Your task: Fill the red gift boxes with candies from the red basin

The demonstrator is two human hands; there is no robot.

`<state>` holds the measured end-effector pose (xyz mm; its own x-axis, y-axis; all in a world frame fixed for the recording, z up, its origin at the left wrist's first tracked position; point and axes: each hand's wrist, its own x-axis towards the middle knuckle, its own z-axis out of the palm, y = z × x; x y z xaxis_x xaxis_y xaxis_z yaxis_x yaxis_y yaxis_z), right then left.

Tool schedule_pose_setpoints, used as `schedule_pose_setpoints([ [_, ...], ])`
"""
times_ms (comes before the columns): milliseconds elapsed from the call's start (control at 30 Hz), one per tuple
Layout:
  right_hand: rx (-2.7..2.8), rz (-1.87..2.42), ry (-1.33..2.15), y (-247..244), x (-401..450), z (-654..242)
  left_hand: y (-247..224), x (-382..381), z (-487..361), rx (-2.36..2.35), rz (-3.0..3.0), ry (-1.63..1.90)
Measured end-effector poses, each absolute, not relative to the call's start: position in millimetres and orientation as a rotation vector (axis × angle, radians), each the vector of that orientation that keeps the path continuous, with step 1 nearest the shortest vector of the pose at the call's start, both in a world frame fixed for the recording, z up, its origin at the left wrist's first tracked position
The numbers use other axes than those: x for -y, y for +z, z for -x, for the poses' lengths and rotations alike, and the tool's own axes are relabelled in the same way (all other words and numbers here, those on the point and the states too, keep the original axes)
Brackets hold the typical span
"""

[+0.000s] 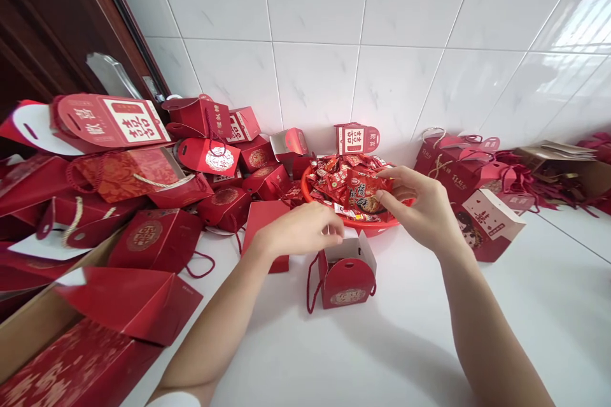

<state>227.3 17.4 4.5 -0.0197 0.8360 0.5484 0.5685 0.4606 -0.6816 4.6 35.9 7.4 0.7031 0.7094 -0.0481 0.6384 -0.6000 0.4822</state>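
My right hand (422, 203) pinches the right edge of a red snack packet (363, 193) with dark lettering, over the red plastic basin (372, 226). Several small wrapped sweets and packets (334, 181) fill the basin. My left hand (305, 228) is closed, its fingers curled at the back left rim of a small red gift box (348, 283). Whatever those fingers pinch is hidden. The gift box stands upright on the white surface with its top open, and dark red cord handles hang at its sides.
Many red gift boxes (155, 238) are heaped on the left, beside a wooden door (52, 25). Upright behind the basin is another box (357, 139). On the right stand red bags (443, 162), a white-and-red box (491, 225) and an open cardboard carton (568, 168). White wall tiles (315, 82) rise behind.
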Motion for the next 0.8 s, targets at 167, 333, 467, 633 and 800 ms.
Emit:
schedule_pose_setpoints([
  [167,1.789,1.193,0.496,0.1,-13.4,-213.5,8.5,-20.3,-12.8,-1.208,-2.483,-0.105],
  [333,1.851,1.265,0.547,-1.3,-9.8,-206.7,8.0,-10.9,-13.4,-1.321,-2.472,-0.262],
  [467,1.818,1.323,0.582,-2.7,-5.2,-202.2,9.0,-10.2,-13.0,-1.359,-2.396,-0.259],
  [633,1.815,1.332,0.619,-9.6,-3.7,-194.2,11.7,-10.7,-10.0,-1.327,-2.357,-0.264],
  [800,1.953,1.305,0.663,-12.3,-3.4,-191.2,12.8,-9.7,-8.2,-1.291,-2.379,-0.282],
])
